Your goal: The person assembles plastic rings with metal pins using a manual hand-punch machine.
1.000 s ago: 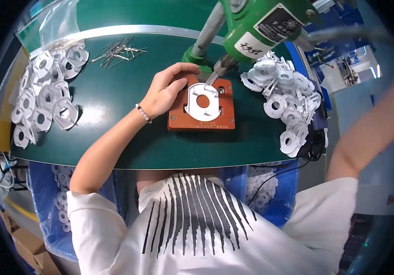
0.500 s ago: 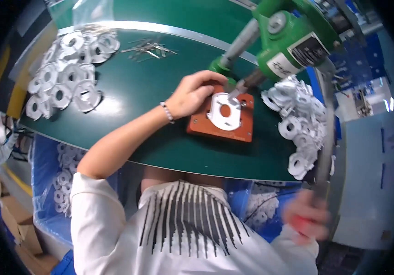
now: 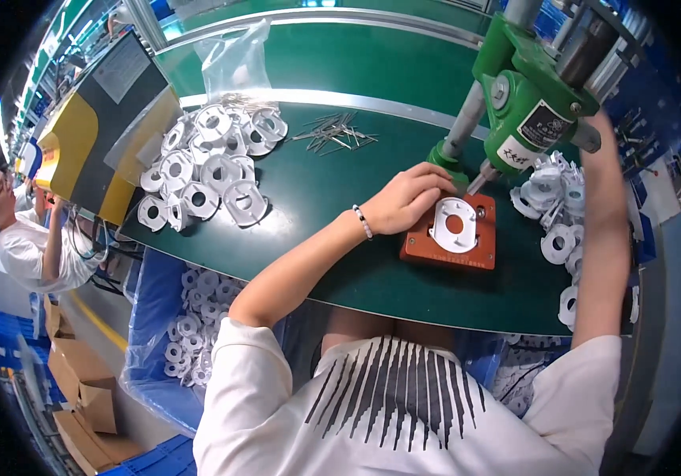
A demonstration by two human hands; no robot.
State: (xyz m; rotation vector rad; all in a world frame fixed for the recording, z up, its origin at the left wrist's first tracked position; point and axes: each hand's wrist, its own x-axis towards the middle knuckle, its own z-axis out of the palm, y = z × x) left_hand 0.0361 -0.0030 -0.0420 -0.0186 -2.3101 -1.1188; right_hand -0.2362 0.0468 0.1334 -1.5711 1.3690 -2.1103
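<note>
- White ringed part (image 3: 455, 225) sits on the orange block (image 3: 483, 258), right of centre in the frame, just right of the left hand (image 3: 410, 200).
- That hand's fingers bend close together over the block's upper-left corner; I can't tell how firmly they press.
- The right forearm (image 3: 604, 230) reaches upper right; its hand is lost behind the green press (image 3: 519, 111), grip unknown.
- Press carries a black plate (image 3: 545, 125) and a white label (image 3: 517, 153) with dark characters.
- Small lettering edges the block.
</note>
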